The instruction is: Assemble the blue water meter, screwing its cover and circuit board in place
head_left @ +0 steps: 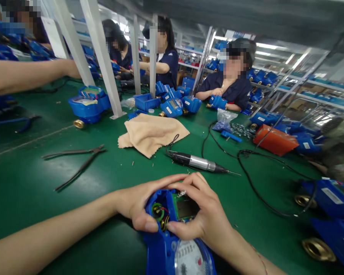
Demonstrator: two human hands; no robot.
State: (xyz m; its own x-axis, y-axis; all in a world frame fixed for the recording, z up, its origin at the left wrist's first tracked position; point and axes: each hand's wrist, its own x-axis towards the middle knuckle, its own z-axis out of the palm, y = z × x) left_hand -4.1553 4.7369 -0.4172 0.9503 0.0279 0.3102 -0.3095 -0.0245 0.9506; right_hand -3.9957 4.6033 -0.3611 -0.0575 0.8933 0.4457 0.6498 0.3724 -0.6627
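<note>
A blue water meter (158, 254) with a round glass dial (192, 256) stands open on top in front of me. My left hand (139, 204) is wrapped round its left side, thumb on the rim of the cavity. Red and yellow wires (164, 214) and a green ring show inside that cavity. Beside them is a green circuit board (176, 206) with a dark display (187, 209) and a small coil spring (182, 193). Closed over the board is my right hand (210, 208), fingers at its far edge and thumb at the near side by the wires.
Beyond my hands lie an electric screwdriver (202, 162) with a black cable, a beige cloth (154, 131) and pliers (84, 154). More meters (332, 196) stand at right, near an orange box (276, 139). Metal posts (103, 57) rise at left. Several people work around the table.
</note>
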